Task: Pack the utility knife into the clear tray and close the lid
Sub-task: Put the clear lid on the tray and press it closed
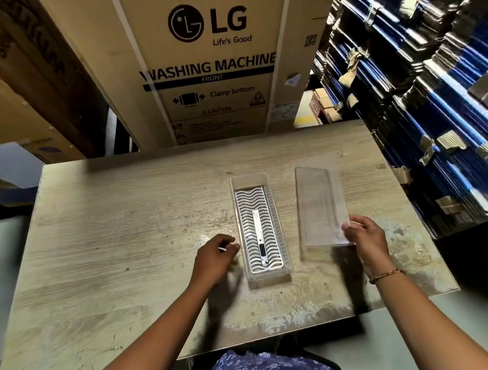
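A clear tray stands lengthwise on the wooden table, with a white wavy insert in it. A slim white utility knife lies along the middle of the insert. The clear lid lies flat to the right of the tray, apart from it. My right hand grips the lid's near right corner between thumb and fingers. My left hand hovers just left of the tray's near end, fingers curled, and something thin and white shows at its fingertips; I cannot tell what it is.
A large LG washing machine carton rises behind the table's far edge. Stacks of flattened blue and brown cartons crowd the right side. More cartons stand at the left. Bare tabletop spreads to the left of the tray.
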Available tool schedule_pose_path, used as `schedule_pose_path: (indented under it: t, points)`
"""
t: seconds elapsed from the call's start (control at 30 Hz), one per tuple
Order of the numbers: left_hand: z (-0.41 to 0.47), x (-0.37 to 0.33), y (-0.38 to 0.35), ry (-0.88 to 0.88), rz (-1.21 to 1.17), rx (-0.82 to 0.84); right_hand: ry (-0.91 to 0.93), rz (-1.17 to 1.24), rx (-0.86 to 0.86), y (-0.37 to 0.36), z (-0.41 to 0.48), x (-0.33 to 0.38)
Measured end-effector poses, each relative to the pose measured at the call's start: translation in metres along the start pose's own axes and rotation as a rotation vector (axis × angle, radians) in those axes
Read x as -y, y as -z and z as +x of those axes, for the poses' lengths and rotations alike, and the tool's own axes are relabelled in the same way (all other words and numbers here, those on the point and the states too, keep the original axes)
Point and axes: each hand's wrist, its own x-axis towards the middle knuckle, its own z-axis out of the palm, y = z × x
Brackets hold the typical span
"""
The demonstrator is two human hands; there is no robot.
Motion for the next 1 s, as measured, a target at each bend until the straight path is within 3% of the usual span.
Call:
schedule_pose_path:
  t: [0.2,0.27,0.5,0.7,1.0]
  points:
    - [0.002,-0.045,-0.02,-0.002,-0.216,0.147,-0.051,0.126,0.313,-0.038,-0.037,0.025]
    - [0.002,-0.048,-0.024,0.01,-0.268,0.125,-0.059,0.105,0.363,-0.058,-0.049,0.024]
    - [0.002,-0.023,-0.019,0.073,-0.076,-0.008,0.104,-0.274,0.306,-0.089,-0.056,-0.008]
    - [-0.007,-0.004,-0.033,0.017,0.193,-0.048,0.024,-0.334,0.271,-0.093,-0.061,-0.026]
    - [-0.001,0.013,-0.032,0.07,0.1,0.003,0.074,-0.445,0.299,-0.091,-0.056,-0.028]
